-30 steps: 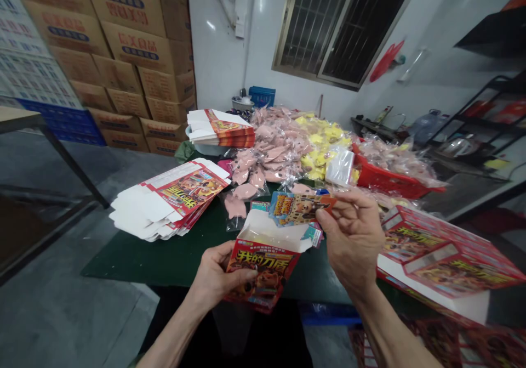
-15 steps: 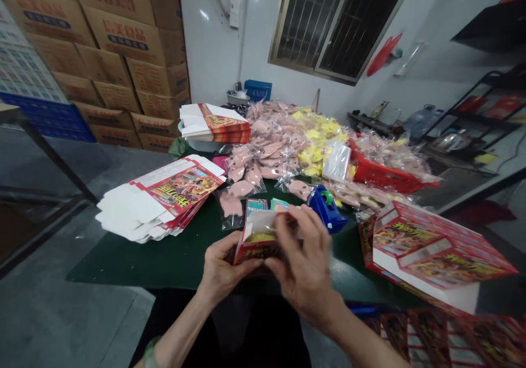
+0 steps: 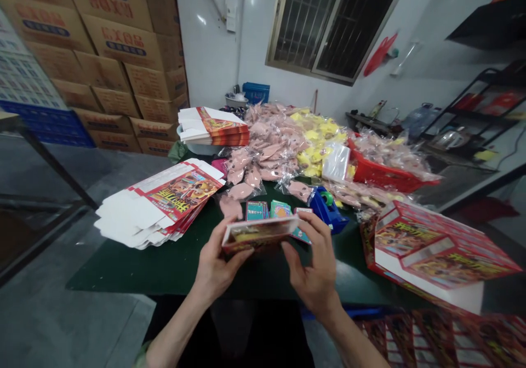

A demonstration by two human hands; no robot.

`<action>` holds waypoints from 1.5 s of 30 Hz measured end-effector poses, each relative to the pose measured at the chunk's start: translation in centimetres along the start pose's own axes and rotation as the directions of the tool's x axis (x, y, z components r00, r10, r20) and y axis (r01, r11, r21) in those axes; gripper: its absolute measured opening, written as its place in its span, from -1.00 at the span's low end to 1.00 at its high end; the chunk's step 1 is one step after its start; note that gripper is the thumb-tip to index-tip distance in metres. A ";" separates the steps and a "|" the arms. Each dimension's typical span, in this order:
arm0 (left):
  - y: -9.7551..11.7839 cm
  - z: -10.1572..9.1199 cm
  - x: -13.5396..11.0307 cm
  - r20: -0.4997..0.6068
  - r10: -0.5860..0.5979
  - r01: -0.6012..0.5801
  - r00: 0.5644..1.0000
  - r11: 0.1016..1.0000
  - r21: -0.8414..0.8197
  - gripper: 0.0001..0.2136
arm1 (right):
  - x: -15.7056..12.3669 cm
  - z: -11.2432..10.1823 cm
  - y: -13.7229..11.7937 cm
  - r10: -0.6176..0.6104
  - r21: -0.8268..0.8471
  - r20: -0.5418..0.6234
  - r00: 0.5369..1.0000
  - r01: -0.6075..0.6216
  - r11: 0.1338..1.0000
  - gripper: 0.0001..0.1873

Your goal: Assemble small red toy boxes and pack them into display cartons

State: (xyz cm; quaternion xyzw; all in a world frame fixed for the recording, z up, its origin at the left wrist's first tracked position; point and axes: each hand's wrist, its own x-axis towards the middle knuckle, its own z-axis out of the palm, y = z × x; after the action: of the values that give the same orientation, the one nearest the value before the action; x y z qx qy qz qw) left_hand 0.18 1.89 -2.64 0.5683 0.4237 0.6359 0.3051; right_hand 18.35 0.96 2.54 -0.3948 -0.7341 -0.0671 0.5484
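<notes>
- Across the middle of the frame, pink toys in clear plastic bags (image 3: 267, 149) and yellow bagged toys (image 3: 322, 137) lie heaped, beside a red plastic basket (image 3: 384, 175)
- Left of centre, flat red-and-white printed cartons (image 3: 164, 203) lie stacked on the dark green table (image 3: 164, 272); assembled red printed cartons (image 3: 447, 255) sit at right
- Small teal printed cards (image 3: 257, 211) lie just beyond the hands, partly covered by the box and right hand; a blue tape dispenser (image 3: 329, 210) stands near them
- The small red-and-white cardboard box (image 3: 261, 235) is at frame centre, its long axis running left to right, right end slightly higher, its white-edged side uppermost
- It lies between the hands: the left hand (image 3: 216, 266) grasps its left end, thumb in front
- The right hand (image 3: 316, 269) is curved at its right end, thumb apart from fingers; whether it grips, I cannot tell
</notes>
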 end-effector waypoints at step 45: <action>3.2 -0.4 2.9 0.222 -0.088 0.162 0.971 0.924 -0.346 -0.51 | 1.3 1.2 2.5 0.373 0.653 0.687 0.624 -0.755 0.061 -0.67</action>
State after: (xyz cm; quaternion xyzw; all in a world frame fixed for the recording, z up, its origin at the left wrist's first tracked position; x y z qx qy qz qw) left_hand -0.38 2.85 1.52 0.5357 0.3019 0.6210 0.4860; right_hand 18.98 3.89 2.37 -0.2778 -0.4938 0.6477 0.5094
